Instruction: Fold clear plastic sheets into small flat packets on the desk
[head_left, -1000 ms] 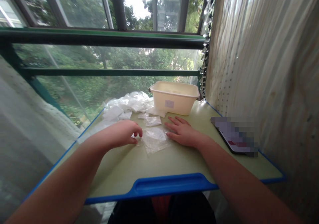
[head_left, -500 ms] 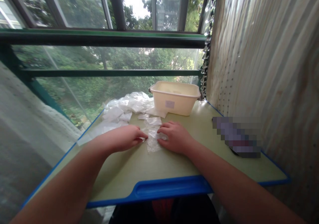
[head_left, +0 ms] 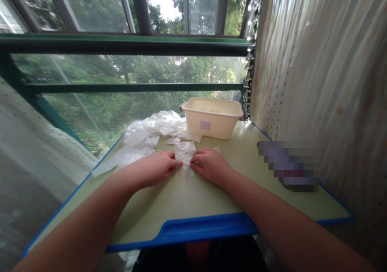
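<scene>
A clear, crinkled plastic bag [head_left: 186, 169] lies on the table between my two hands. My left hand [head_left: 161, 166] reaches in from the left, its thumb and forefinger pinched together on the bag's left edge. From the other side my right hand [head_left: 210, 165] bends its fingers down onto the bag's right edge, thumb close to the fingertips. Only a narrow strip of the bag shows between them, and my fingers hide its sides. Just beyond is another small clear bag [head_left: 186, 146], lying flat.
A heap of clear and whitish plastic bags [head_left: 157, 125] spreads over the table's far left. Beside it stands a cream plastic tub [head_left: 211, 123] with a small label. A blurred-out object [head_left: 286, 167] lies at right. The table's blue front edge [head_left: 208, 228] has a shallow trough.
My fingertips have come closer together on the bag. Its near end, which stretched toward me, now shows shorter. A bit of clear plastic now shows behind my right hand.
</scene>
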Available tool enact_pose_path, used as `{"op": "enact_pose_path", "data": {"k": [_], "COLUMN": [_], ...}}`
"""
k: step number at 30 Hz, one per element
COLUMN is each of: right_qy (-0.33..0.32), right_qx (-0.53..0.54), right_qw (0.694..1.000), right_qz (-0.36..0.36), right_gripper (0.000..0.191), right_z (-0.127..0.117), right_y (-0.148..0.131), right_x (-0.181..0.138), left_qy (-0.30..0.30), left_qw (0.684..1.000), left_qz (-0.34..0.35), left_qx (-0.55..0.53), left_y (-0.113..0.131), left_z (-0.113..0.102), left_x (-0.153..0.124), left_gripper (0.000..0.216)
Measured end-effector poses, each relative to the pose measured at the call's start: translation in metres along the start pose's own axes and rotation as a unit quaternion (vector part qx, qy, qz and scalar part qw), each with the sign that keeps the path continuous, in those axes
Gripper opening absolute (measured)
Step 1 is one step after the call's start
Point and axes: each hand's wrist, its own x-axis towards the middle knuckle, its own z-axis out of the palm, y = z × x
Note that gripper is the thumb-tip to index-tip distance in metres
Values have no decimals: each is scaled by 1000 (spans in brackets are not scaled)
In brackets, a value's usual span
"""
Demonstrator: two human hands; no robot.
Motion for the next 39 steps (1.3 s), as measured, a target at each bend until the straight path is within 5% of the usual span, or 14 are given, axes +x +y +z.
{"op": "enact_pose_path", "data": {"k": [5,13,39], "right_qy": [31,44,72], "right_qx": [34,60,57], "right_qw": [998,995,995], "right_qz": [43,60,35], "right_gripper": [21,23,21], "right_z": [-1,-4,-5], "right_y": [-1,-1,0], "right_x": [1,1,0], "left_qy": [49,37,143], "left_qw": [998,997,987], "left_qz": [17,41,-73], "left_qx": [36,56,4], "left_y": [2,5,5], "left_z": [2,3,11], "left_x": [0,3,20], "left_gripper": [29,30,24]}}
